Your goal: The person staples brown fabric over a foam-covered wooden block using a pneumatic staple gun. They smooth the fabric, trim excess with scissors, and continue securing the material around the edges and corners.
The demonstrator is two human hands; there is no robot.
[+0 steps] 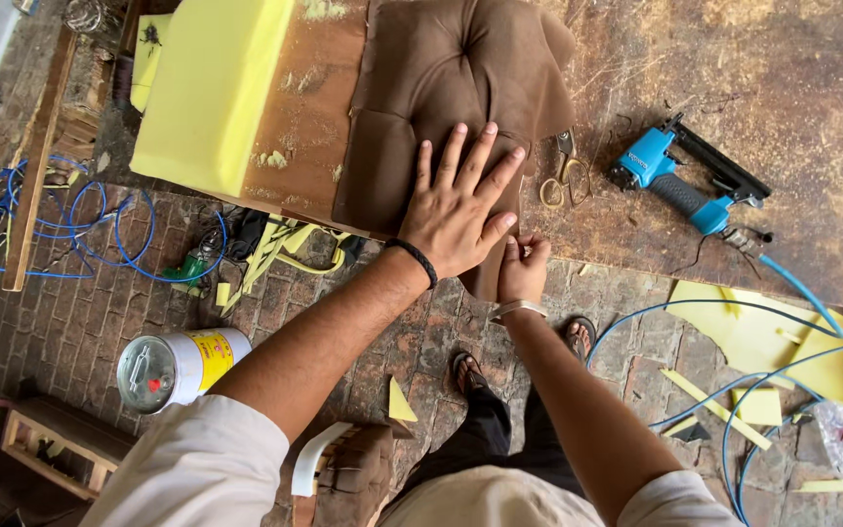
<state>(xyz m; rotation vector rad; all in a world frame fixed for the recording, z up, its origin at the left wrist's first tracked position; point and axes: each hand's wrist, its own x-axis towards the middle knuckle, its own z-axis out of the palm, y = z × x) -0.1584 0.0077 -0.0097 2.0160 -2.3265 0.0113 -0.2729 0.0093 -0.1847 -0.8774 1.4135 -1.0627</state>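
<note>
The brown fabric (pixel 441 88), tufted with a button, lies over the board (pixel 295 117) at upper centre of the frame, beside the yellow foam (pixel 212 83). The left hand (pixel 461 210) presses it flat, fingers spread. The right hand (pixel 522 268) pinches the overhanging fabric edge at the table rim. Keep the palm firm and pull evenly, so no wrinkles form. Scissors (pixel 563 176) and a blue staple gun (pixel 685 176) lie to the right.

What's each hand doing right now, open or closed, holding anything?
Left hand: open, fingers spread, pressed flat on the brown tufted fabric.
Right hand: closed, pinching the fabric's lower edge at the workbench rim.
</note>
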